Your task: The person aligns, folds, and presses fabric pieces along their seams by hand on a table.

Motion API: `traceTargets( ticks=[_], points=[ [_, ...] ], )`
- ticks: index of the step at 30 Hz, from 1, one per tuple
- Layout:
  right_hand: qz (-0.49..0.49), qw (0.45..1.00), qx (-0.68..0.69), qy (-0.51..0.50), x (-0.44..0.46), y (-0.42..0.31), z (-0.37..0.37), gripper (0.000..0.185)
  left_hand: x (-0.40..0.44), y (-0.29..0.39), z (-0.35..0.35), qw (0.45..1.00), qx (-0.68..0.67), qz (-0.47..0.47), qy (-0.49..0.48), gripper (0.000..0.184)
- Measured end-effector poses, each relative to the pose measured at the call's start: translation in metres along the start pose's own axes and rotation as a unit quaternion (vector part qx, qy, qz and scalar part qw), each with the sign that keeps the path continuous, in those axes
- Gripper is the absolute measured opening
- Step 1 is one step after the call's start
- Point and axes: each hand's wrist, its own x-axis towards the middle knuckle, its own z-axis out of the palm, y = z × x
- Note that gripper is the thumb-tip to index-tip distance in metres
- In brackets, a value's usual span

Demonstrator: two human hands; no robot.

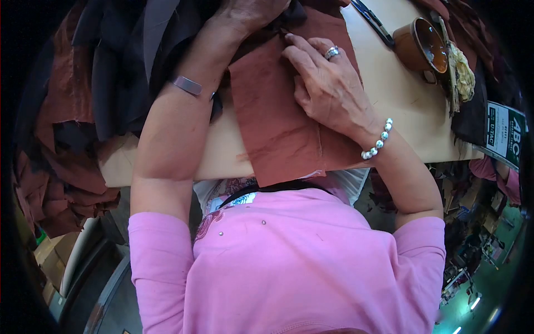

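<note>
Rust-brown cloth (272, 122) lies over the pale table (400, 119) and hangs over its front edge. My right hand (328, 83), with a ring and a bead bracelet, rests on this cloth, thumb and fingers bent and drawn together near its upper part; what they pinch, if anything, is too small to make out. At the top edge is my left hand (253, 12), beside dark cloth (178, 33). Its fingers are mostly hidden by the frame edge and the cloth.
A brown cup (409, 47) stands at the upper right, beside a crumpled yellowish piece (463, 72). A dark slim tool (372, 22) lies left of the cup. Cloth heaps (67, 189) hang at the left. A printed packet (505, 133) is at the right edge.
</note>
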Motion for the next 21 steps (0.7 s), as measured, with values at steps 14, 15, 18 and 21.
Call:
traceTargets(
  ticks=[14, 15, 18, 21],
  points=[
    [0.006, 0.999, 0.038, 0.029, 0.001, 0.003, 0.007, 0.046, -0.003, -0.001, 0.004, 1.000, -0.023, -0.010, -0.006, 0.009],
    [0.019, 0.998, 0.055, 0.030, 0.002, 0.002, 0.007, 0.046, -0.003, -0.002, 0.004, 1.000, -0.028, -0.012, -0.009, 0.010],
    [0.027, 0.998, 0.052, 0.021, 0.008, 0.005, 0.006, 0.045, -0.005, -0.002, 0.006, 0.999, -0.036, -0.003, 0.008, 0.010],
    [0.027, 0.998, 0.049, -0.016, 0.014, 0.005, -0.001, 0.046, -0.005, -0.002, 0.008, 0.999, -0.032, -0.006, 0.002, 0.010]
  ],
)
